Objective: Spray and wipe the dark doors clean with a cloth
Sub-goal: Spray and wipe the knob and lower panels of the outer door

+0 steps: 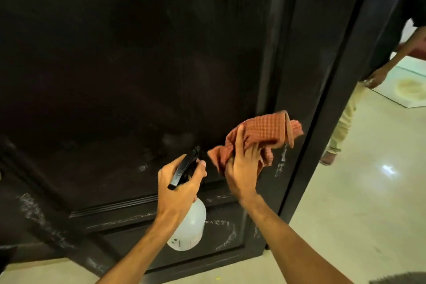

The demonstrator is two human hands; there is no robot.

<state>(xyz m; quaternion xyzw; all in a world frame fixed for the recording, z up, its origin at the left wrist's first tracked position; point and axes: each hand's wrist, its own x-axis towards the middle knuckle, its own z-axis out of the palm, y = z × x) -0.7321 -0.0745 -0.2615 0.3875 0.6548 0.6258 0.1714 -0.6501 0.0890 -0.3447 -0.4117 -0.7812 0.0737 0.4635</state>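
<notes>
- The dark door (115, 64) fills the view, with whitish smears (281, 161) on its lower panels and right stile.
- The left hand (179, 189) grips a spray bottle (191, 226) by its black trigger head, in front of the door's lower middle, nozzle towards the door.
- The right hand (242, 168) clutches a bunched orange cloth (262, 132) before the door's right stile; whether it touches the door is unclear.
- Past the door's right edge, another person (345, 117) stands on a pale floor (345, 191).
</notes>
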